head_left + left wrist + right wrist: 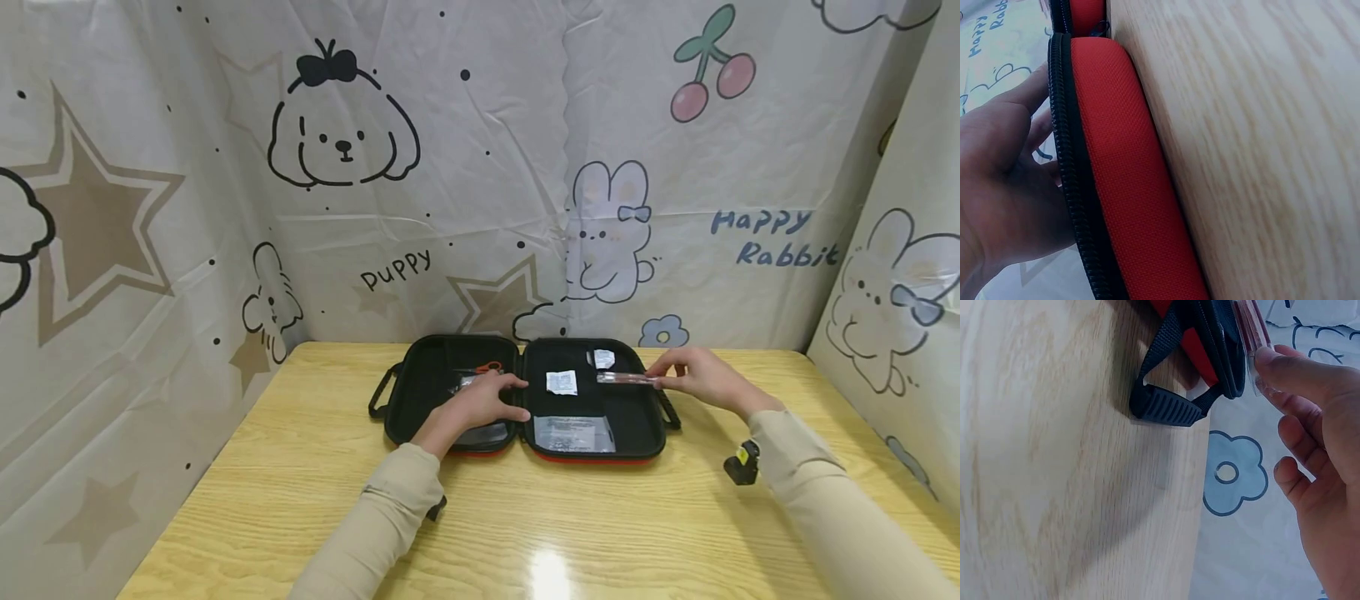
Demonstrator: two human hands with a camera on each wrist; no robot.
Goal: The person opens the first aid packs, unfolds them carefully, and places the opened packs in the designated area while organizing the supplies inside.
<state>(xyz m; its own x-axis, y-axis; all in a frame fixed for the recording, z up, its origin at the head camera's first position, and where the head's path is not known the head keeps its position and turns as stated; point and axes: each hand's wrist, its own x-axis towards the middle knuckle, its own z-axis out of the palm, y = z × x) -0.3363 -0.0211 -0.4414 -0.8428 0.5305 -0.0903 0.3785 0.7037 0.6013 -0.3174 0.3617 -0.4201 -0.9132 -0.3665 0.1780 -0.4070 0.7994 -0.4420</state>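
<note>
A black-lined zip case [637, 429] with a red outer shell lies unfolded on the table. Over its left half is my left hand [480, 402], fingers spread; the left wrist view shows no object in it, though the case edge hides its fingertips. Near that hand are an orange-handled tool [489, 367], apparently scissors, and a clear packet [483, 434], partly covered. Above the right half, my right hand [701, 379] pinches the end of a slim clear plastic packet [1250, 331] with reddish contents. White packets [561, 382] and a flat clear bag [573, 434] lie in the right half.
Black carry handles stick out at both sides, the right one [1166, 406] just below my right hand. The wooden table [480, 533] extends in front of the case. A printed cloth [465, 167] hangs close behind it and along both sides.
</note>
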